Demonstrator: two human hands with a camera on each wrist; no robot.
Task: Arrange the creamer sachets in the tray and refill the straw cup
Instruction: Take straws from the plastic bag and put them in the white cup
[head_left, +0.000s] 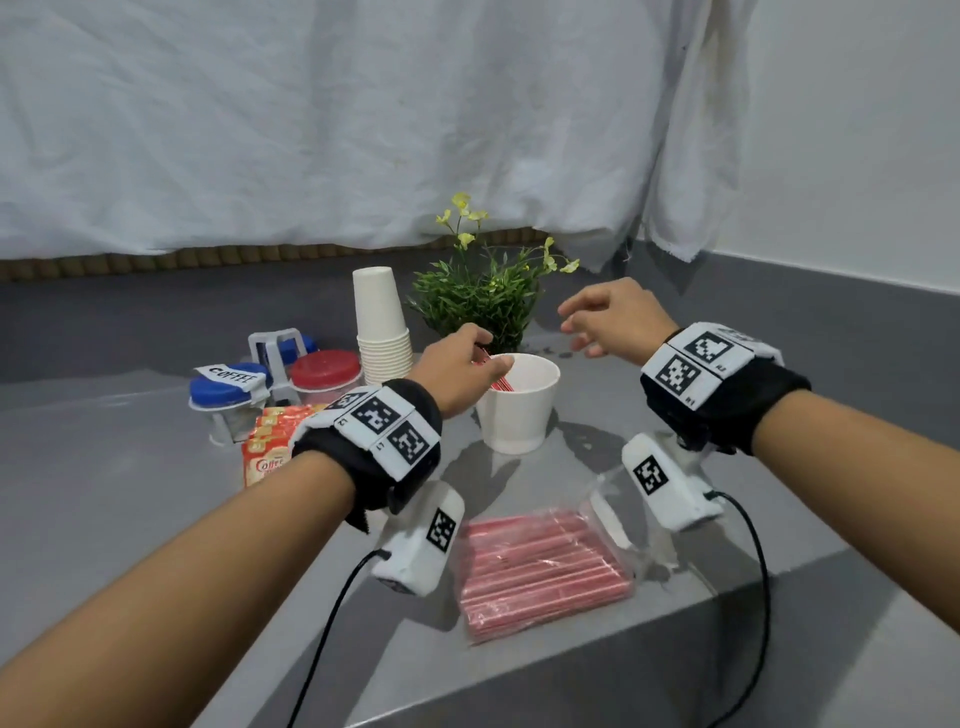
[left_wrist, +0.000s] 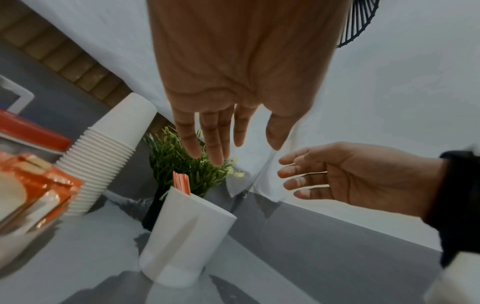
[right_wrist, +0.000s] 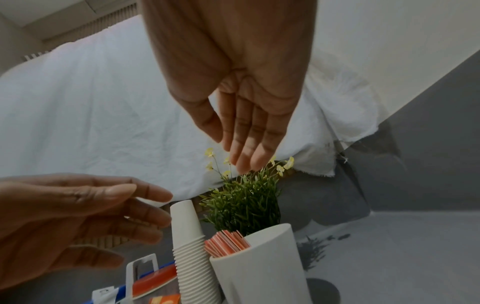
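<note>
Spanning the whole foreground, the grey counter (head_left: 156, 519) carries everything, with a white cloth (head_left: 311, 130) hanging behind it. At the far middle stands a green plant (head_left: 480, 296) with yellow flowers, and just left of it a stack of paper cups (head_left: 382, 327), upside down. A clear bag of red straws (head_left: 540, 569) lies flat near the front edge, between the two forearms. The white straw cup (head_left: 519, 405) stands upright in the middle, nearer than the plant, with a bundle of red-and-white straws (right_wrist: 227, 243) leaning against its left inner wall. Left of the cup sit the orange creamer sachets (head_left: 267, 441), partly hidden by the left wrist; the tray under them cannot be made out. Farther left are jars with blue and red lids (head_left: 324, 369) in a white rack. The left hand (head_left: 457, 371) hovers over the cup's left rim, its fingers (left_wrist: 207, 133) straight and relaxed, gripping nothing. The right hand (head_left: 610, 319) hangs above the counter right of the plant, fingers loosely spread and likewise empty.
</note>
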